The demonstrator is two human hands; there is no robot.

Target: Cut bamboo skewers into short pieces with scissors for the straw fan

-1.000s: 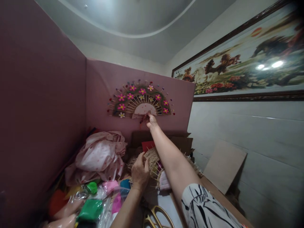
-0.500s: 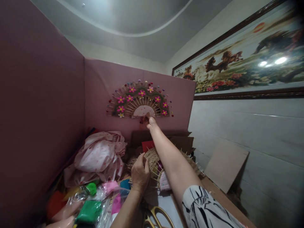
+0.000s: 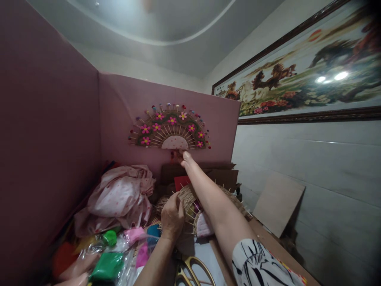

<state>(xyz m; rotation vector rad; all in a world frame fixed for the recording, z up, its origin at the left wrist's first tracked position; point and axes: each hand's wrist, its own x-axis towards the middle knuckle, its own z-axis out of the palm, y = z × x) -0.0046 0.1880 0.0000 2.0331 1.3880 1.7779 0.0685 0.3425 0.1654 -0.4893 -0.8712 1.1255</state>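
My right hand (image 3: 182, 157) reaches far forward to the lower edge of a decorated half-round fan (image 3: 175, 142), gripping it at the base in front of the pink board. The fan has a pale dotted centre, thin stick ribs, pink flowers and coloured beads on its outer rim; my fingers are partly hidden there. Nearer to me, my left hand (image 3: 172, 214) is closed on the left edge of a second, straw-woven fan (image 3: 187, 196) with sticks poking out. My right forearm covers much of this second fan.
Pink panels (image 3: 119, 103) stand at the back and left. Crumpled dotted cloth (image 3: 119, 198) lies at left, above bagged coloured clay, including a green pack (image 3: 107, 266). Gold-handled scissors (image 3: 195, 270) lie in front. Cardboard (image 3: 223, 176) sits behind; a board (image 3: 279, 202) leans right.
The view has shifted slightly. The decorated fan sits a little lower against the pink panel, and my right thumb now shows below its edge instead of over the pale centre. My left hand stays put.
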